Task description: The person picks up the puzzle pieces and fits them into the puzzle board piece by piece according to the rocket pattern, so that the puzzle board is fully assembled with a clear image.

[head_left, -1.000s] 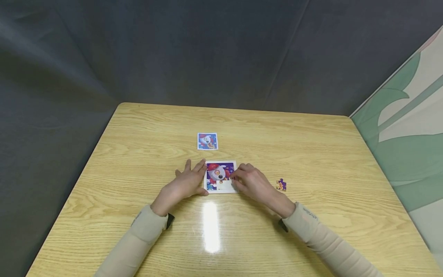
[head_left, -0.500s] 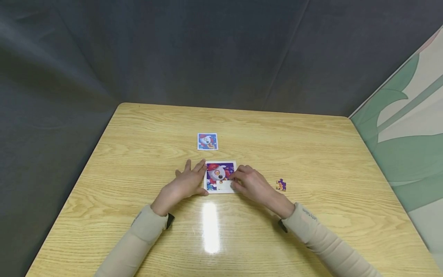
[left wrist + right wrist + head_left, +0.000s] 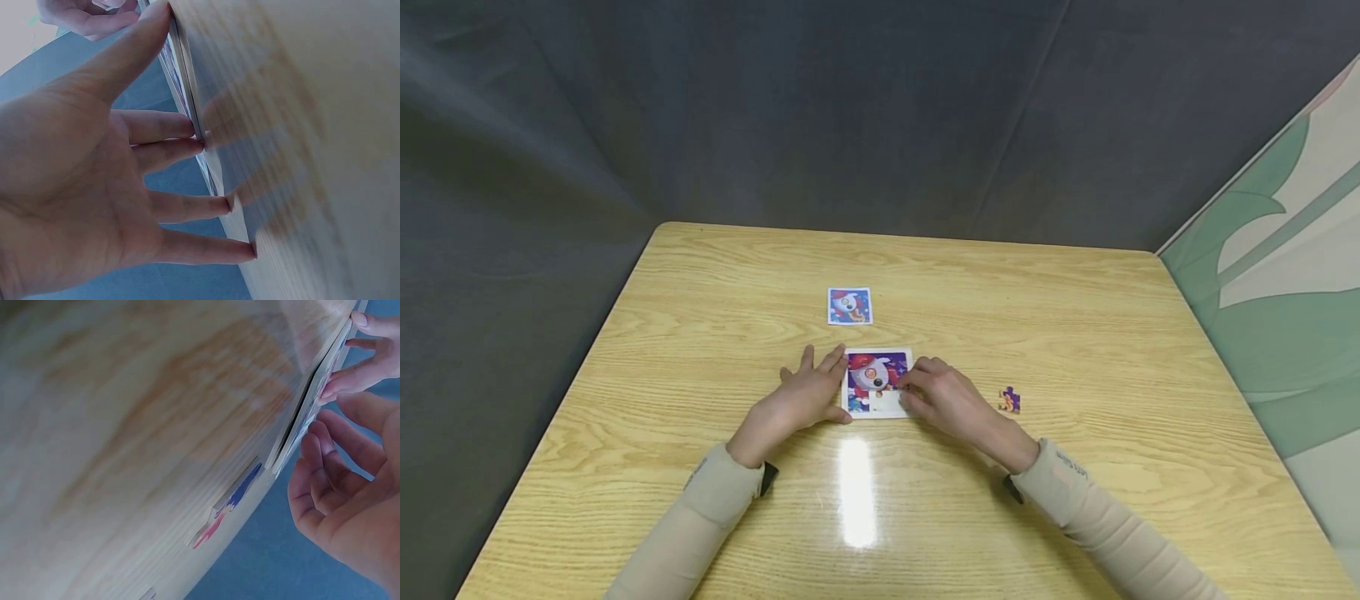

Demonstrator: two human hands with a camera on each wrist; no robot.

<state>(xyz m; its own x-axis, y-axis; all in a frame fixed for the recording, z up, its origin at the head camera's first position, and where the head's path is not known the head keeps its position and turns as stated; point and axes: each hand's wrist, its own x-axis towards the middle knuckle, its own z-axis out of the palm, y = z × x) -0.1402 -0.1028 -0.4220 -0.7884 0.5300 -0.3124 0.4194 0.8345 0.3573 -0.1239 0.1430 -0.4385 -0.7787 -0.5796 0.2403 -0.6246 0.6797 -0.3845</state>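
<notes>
A framed jigsaw puzzle (image 3: 872,372) with a white border and a white cartoon figure on purple lies before me. Its lower right part shows bare white backing. My left hand (image 3: 805,397) spreads its fingers (image 3: 181,206) along the frame's left edge, fingertips touching it. My right hand (image 3: 947,397) is at the right side, fingers bent, index finger and thumb (image 3: 359,409) down at the puzzle; whether a piece sits under the fingertips is hidden. A loose purple and orange puzzle piece (image 3: 1009,400) lies to the right.
A small square picture card (image 3: 850,306) with a similar figure lies beyond the puzzle on the wooden table (image 3: 1037,308). In the right wrist view, a blue and red puzzle piece (image 3: 226,506) lies near the frame. A dark curtain (image 3: 850,117) hangs behind.
The right hand's fingertips have shifted very slightly at the puzzle's right side. The left hand, the card and the loose piece have stayed in place.
</notes>
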